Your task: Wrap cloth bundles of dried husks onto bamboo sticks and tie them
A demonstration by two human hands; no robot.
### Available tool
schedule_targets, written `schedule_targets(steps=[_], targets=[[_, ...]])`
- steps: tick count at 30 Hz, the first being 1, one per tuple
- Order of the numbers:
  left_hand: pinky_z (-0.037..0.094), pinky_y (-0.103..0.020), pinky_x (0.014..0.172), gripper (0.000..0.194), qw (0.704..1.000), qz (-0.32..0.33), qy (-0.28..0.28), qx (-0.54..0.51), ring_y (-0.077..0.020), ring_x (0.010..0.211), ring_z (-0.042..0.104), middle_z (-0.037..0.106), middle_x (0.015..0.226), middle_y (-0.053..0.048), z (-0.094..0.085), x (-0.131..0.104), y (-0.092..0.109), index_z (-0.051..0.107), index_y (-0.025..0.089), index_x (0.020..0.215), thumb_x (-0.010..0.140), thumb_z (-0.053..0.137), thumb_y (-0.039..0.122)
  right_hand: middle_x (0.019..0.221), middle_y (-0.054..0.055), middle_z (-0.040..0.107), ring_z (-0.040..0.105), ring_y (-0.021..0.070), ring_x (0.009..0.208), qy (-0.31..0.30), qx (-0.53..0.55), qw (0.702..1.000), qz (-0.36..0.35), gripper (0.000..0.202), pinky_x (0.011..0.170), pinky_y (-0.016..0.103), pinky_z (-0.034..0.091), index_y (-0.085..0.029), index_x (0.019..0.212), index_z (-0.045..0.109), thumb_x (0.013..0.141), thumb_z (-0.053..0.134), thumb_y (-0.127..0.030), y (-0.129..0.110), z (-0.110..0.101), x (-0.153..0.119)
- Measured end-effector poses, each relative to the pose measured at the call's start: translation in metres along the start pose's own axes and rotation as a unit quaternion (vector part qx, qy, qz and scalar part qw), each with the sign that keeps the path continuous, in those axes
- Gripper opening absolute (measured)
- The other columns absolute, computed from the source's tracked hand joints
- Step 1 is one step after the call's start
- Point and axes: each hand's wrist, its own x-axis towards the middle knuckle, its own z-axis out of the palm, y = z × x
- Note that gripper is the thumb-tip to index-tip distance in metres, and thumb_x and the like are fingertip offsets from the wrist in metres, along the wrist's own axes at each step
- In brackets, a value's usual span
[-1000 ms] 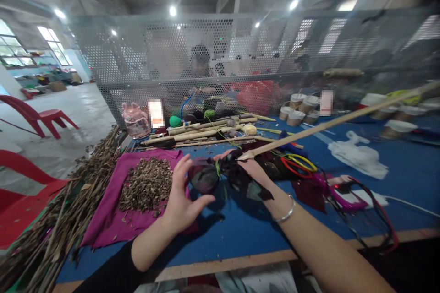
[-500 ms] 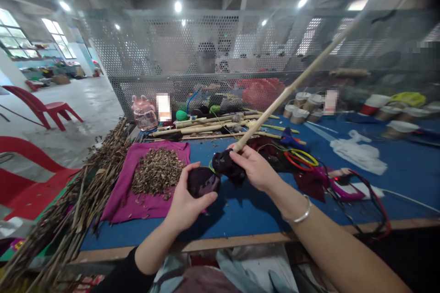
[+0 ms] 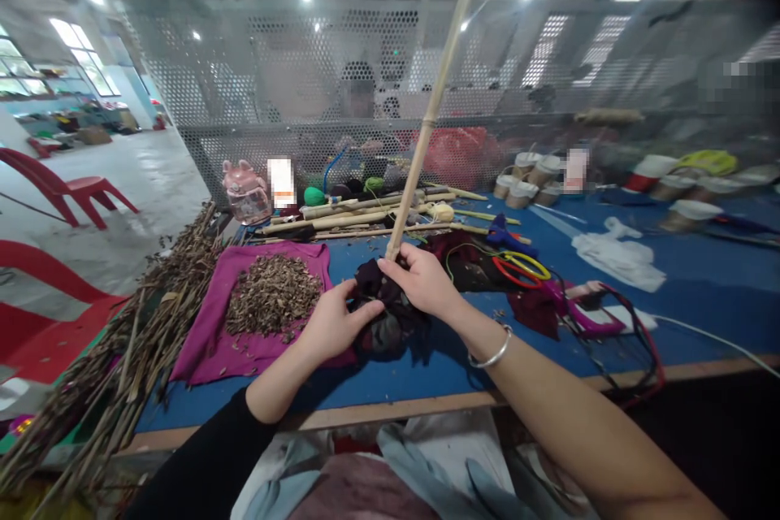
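My right hand [image 3: 423, 280] grips the lower end of a long pale bamboo stick [image 3: 426, 130] where it meets a bundle of dark cloth [image 3: 390, 325]. The stick rises steeply, leaning slightly to the right. On the left side of the bundle, my left hand [image 3: 341, 317] holds the dark cloth between thumb and fingers. What the cloth wraps, if anything, is hidden. Left of my hands lies a magenta cloth [image 3: 201, 341] bearing a heap of dry brown plant pieces [image 3: 274, 296].
Dried stalks [image 3: 146, 333] lie along the left edge of the blue table [image 3: 274, 402]. Behind are more bamboo sticks [image 3: 347, 215] and a pink bottle [image 3: 247, 195]. Scissors with magenta handles [image 3: 585, 317], coloured rings [image 3: 521, 268] and a white plastic bag [image 3: 618, 256] lie to the right.
The stick has swung from a rightward slant to nearly upright. The dark round bundle in my left hand and the dark cloth at the stick's end have come together. The view has shifted slightly.
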Motion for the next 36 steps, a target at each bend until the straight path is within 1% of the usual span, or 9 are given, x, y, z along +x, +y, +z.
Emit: schedule_targets(steps=[6,9,17,22,25,28,31,34,36], targets=[[0.036,-0.034,0.104,0.087,0.984,-0.016,-0.012,-0.177,-0.0245,0.121,0.051,0.053,0.132,-0.014,0.007,-0.024,-0.001,0.031,0.015,0.134,0.065,0.078,0.039,0.07,0.001,0.059,0.053,0.014,0.064,0.053,0.099,0.993,0.023,0.03,0.06,0.025,0.042,-0.017,0.081,0.056,0.079,0.058,-0.046,0.003,-0.006,0.005],[0.038,-0.034,0.101,0.076,0.97,-0.033,0.014,-0.238,-0.0236,0.116,0.054,0.057,0.125,-0.012,0.013,-0.032,0.0,0.038,0.017,0.123,0.064,0.079,0.041,0.069,0.0,0.057,0.052,0.0134,0.063,0.039,0.14,0.989,0.022,0.032,0.06,0.025,0.041,-0.018,0.08,0.055,0.077,0.059,-0.049,0.001,-0.004,0.008],[0.046,-0.03,0.083,0.058,0.968,-0.075,-0.128,-0.204,-0.0217,0.093,0.06,0.065,0.104,-0.008,0.002,-0.025,0.005,0.055,0.014,0.111,0.066,0.076,0.045,0.066,-0.003,0.051,0.045,0.0106,0.057,-0.064,0.221,0.971,0.063,0.04,0.055,0.024,0.04,-0.018,0.082,0.053,0.073,0.061,-0.056,0.006,0.006,0.004],[0.045,-0.026,0.07,0.042,0.977,-0.093,-0.061,-0.185,-0.0159,0.073,0.058,0.064,0.081,-0.003,-0.001,-0.012,0.006,0.062,0.013,0.092,0.066,0.075,0.044,0.079,0.0,0.055,0.05,0.0125,0.068,0.052,0.159,0.986,0.024,0.038,0.063,0.024,0.042,-0.02,0.095,0.048,0.081,0.055,-0.055,0.008,-0.014,0.003],[0.045,-0.026,0.069,0.042,0.983,-0.092,-0.004,-0.16,-0.0167,0.076,0.057,0.063,0.081,-0.002,-0.004,-0.009,0.005,0.062,0.014,0.092,0.065,0.075,0.044,0.074,0.0,0.053,0.049,0.0135,0.069,0.103,0.066,0.992,0.011,0.03,0.064,0.025,0.041,-0.02,0.082,0.05,0.087,0.049,-0.05,0.006,-0.027,-0.012],[0.047,-0.028,0.073,0.046,0.984,-0.073,-0.005,-0.16,-0.0183,0.079,0.059,0.064,0.087,-0.003,-0.001,-0.009,0.003,0.059,0.015,0.104,0.068,0.074,0.041,0.075,0.001,0.058,0.053,0.0156,0.07,0.013,0.075,0.996,0.056,0.027,0.065,0.027,0.044,-0.02,0.089,0.055,0.082,0.057,-0.046,0.005,-0.018,-0.035],[0.041,-0.034,0.096,0.04,0.992,-0.006,-0.006,-0.125,-0.0223,0.103,0.057,0.064,0.104,-0.006,0.007,-0.007,0.001,0.06,0.018,0.112,0.08,0.062,0.041,0.107,0.005,0.064,0.058,0.0221,0.097,-0.101,0.131,0.986,0.021,0.054,0.087,0.034,0.047,-0.023,0.117,0.054,0.069,0.073,-0.041,0.006,0.003,-0.05],[0.028,-0.036,0.11,0.038,0.997,0.026,-0.036,-0.067,-0.0239,0.121,0.047,0.06,0.12,-0.008,0.007,-0.006,0.01,0.062,0.021,0.116,0.089,0.046,0.042,0.113,0.005,0.064,0.057,0.0238,0.103,-0.127,0.161,0.979,-0.004,0.058,0.094,0.036,0.045,-0.022,0.116,0.059,0.064,0.078,-0.04,0.011,0.015,-0.052],[0.034,-0.039,0.107,0.037,0.998,0.007,-0.046,-0.03,-0.0262,0.118,0.051,0.062,0.12,-0.009,-0.004,-0.013,0.024,0.063,0.022,0.116,0.086,0.053,0.042,0.102,0.004,0.067,0.061,0.0215,0.09,-0.125,0.197,0.972,0.013,0.047,0.084,0.034,0.05,-0.02,0.11,0.062,0.068,0.074,-0.039,0.014,0.016,-0.05]])
